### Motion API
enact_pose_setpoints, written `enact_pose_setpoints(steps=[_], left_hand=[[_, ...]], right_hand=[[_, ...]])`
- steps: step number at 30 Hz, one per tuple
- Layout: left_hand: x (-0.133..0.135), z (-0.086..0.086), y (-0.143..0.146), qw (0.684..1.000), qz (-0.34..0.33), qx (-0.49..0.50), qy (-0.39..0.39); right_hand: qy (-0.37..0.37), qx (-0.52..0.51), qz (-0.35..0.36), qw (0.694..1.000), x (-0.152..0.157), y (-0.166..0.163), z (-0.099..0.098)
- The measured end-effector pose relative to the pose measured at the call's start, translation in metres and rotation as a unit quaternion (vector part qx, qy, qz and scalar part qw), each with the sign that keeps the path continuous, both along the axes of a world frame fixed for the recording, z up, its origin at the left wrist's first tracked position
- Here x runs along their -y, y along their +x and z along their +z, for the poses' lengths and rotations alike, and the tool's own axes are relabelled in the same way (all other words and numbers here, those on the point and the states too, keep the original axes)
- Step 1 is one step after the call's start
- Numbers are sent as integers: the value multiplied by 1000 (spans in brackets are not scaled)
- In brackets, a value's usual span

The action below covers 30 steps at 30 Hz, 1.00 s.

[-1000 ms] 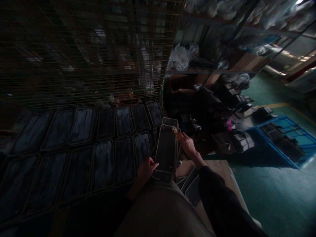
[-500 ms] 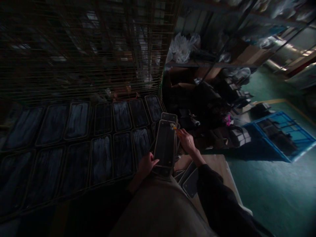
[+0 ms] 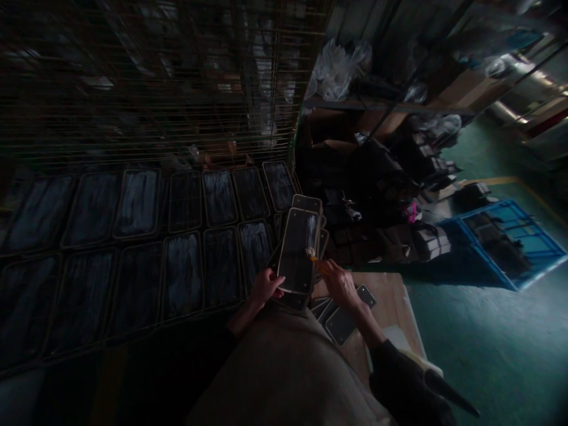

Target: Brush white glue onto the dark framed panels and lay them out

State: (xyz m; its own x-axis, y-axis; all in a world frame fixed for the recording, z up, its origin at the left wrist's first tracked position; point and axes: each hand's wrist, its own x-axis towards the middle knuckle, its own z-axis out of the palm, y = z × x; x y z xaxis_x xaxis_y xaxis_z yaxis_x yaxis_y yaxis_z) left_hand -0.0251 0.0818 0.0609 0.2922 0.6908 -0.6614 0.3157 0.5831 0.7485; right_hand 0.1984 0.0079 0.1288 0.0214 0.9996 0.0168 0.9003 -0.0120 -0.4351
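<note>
A dark rectangular panel (image 3: 294, 254) with rounded corners and a pale edge lies on top of a few similar panels in front of my body. My left hand (image 3: 267, 286) grips its lower left edge, thumb on the face. In my right hand (image 3: 341, 283) is a brush (image 3: 312, 254) with an orange handle, its bristles touching the panel's right side. A whitish wet streak runs above the bristles. More dark panels (image 3: 341, 324) lie under my right forearm on a wooden board.
Rows of similar panels (image 3: 183, 278), several streaked white, lie to the left. Behind them rises a wire rack (image 3: 222, 89). A shelf with plastic bags (image 3: 335, 74) stands behind, and a blue metal frame (image 3: 510, 242) rests on the green floor. The wooden board (image 3: 390, 296) is at right.
My right hand has drawn the brush down the panel towards me, leaving a whitish streak at the upper right. My left hand still holds the panel, and the view has shifted slightly.
</note>
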Motion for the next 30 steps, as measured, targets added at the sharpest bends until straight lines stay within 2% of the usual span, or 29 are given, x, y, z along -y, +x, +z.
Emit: enact_pose_setpoints(steps=[8, 15, 18, 22, 26, 30], left_hand=[[2, -8, -1, 999, 10, 27, -13], [3, -7, -4, 999, 13, 50, -4], [5, -8, -5, 998, -1, 54, 14], [5, -10, -5, 998, -35, 26, 48], [3, -14, -5, 997, -56, 18, 54], [0, -18, -5, 997, -59, 11, 42]], right_hand=[[-47, -64, 35, 996, 46, -25, 12], [-91, -213, 31, 972, 46, -25, 34], [-106, -272, 39, 956, 30, -14, 24], [-95, -314, 31, 944, -7, 6, -2], [-8, -290, -1, 957, -51, 30, -18], [80, -248, -30, 965, -87, 47, -19]])
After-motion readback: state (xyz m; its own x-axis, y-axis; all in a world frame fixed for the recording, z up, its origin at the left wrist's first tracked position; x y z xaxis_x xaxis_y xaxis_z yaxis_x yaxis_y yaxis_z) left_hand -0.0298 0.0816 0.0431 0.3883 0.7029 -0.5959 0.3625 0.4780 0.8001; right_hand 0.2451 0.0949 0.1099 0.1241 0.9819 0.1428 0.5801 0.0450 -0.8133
